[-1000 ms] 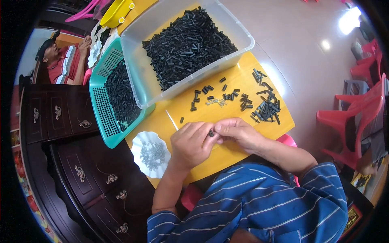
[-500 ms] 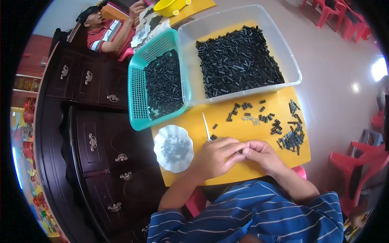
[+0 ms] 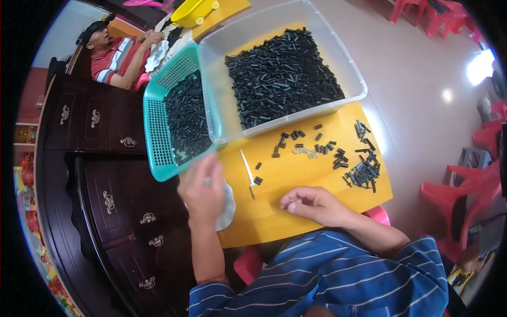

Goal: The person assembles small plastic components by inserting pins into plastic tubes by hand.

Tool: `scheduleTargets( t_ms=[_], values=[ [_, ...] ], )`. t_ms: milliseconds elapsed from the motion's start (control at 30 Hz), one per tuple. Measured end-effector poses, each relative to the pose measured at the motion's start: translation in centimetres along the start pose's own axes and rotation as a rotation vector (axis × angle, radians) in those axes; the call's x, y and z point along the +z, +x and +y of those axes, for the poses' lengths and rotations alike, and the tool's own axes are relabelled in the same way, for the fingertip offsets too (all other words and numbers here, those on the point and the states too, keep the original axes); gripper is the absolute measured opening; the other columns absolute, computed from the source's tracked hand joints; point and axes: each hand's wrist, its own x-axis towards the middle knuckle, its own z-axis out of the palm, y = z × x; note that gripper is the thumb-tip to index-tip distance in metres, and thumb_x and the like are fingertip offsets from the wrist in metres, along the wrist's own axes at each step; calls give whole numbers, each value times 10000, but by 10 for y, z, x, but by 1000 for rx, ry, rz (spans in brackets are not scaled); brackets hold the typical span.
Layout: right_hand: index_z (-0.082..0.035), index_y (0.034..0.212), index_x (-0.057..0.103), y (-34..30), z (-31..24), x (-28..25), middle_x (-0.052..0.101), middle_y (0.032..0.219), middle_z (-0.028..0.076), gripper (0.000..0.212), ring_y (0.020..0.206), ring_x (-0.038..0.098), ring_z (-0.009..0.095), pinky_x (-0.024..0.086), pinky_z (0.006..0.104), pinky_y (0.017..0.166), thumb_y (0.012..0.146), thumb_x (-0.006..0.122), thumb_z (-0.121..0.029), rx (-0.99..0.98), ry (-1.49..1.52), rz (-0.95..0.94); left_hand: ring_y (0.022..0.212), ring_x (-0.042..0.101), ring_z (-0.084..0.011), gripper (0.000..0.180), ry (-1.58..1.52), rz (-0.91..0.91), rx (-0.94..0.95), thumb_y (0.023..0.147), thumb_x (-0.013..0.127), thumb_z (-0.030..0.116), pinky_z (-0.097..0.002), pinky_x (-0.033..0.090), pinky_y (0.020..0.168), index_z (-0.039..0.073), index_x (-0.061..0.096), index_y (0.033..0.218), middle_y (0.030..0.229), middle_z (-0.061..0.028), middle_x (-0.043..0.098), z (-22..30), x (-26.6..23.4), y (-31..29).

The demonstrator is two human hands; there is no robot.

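Note:
My left hand (image 3: pixel 203 193) is lifted over the white scalloped bowl (image 3: pixel 228 208), beside the near end of the green basket (image 3: pixel 177 171). Motion smears its fingers, so their grip is unclear, and it covers most of the bowl. My right hand (image 3: pixel 312 206) rests low over the yellow table (image 3: pixel 274 224), fingers curled toward the thumb; whatever may be between them is hidden. A slender pale pointed tool (image 3: pixel 247 166) lies between the hands, with a couple of short black tubes (image 3: pixel 257 180) close by.
A large clear bin (image 3: pixel 338 103) full of black tubes stands behind, against the basket of smaller black pieces. Loose tubes (image 3: pixel 364 171) and small pale pins (image 3: pixel 304 152) lie on the table. Dark drawers (image 3: pixel 127 190) flank the left; another person (image 3: pixel 119 58) sits at the far left.
My hands were together at the table's front and are now apart. The left has swung left over the bowl; the right stays near the front edge. The view has shifted slightly.

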Motion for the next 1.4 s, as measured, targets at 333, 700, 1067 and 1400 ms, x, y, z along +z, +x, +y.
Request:
scheduleTargets(
  t_ms=[333, 700, 1067, 1400],
  values=[
    [4, 1180, 640, -3, 0, 2, 679, 1080, 34, 194, 1023, 610, 88, 490, 255, 929, 1023, 604, -104, -49, -124, 10, 817, 678, -299, 248, -199, -321, 114, 822, 729, 55, -406, 557, 705, 68, 699, 1068, 912, -85, 655, 48, 95, -25],
    [10, 1168, 640, -1, 1, -1, 686, 1069, 39, 182, 1019, 621, 89, 500, 254, 929, 1012, 617, -81, -61, -131, 25, 798, 678, -273, 165, -137, -361, 143, 815, 751, 73, -384, 552, 683, 86, 731, 978, 888, -66, 662, 52, 120, -16],
    [5, 1156, 647, -2, -5, -1, 694, 1058, 37, 181, 1004, 625, 89, 505, 255, 913, 1015, 621, -105, -66, -186, 31, 783, 669, -297, 108, -108, -389, 180, 835, 731, 80, -404, 544, 670, 81, 677, 929, 864, -79, 647, 50, 123, -20],
    [-28, 1045, 669, 1, -1, -3, 664, 862, 4, 161, 802, 592, 62, 501, 235, 754, 1012, 635, -182, -93, -227, 176, 797, 654, -339, 105, -296, -399, -62, 864, 696, 65, -424, 523, 662, 72, 627, 942, 893, -107, 635, 46, 73, -41]
  ],
)
